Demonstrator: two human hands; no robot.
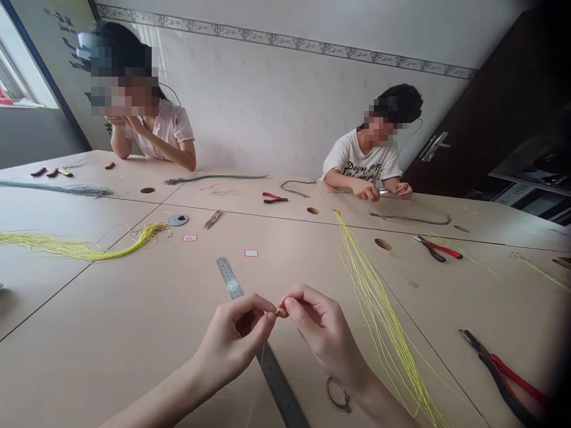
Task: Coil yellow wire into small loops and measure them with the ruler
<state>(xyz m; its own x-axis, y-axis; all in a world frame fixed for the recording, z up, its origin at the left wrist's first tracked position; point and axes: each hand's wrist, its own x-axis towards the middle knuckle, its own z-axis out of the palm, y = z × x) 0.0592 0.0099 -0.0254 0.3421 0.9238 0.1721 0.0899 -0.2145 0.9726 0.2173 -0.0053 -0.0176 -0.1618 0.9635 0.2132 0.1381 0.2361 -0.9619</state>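
My left hand and my right hand meet above the table, both pinched on the tip of a thin yellow wire held between thumb and forefinger. Only a short stub of the wire shows between the fingertips. A steel ruler lies on the table under my hands, running toward me. To the right of my right hand a long bundle of yellow wires stretches across the table.
Red-handled pliers lie at the right, another pair farther back. A yellow wire bundle lies left, with a grey disc and a cutter. Two people sit at the far side.
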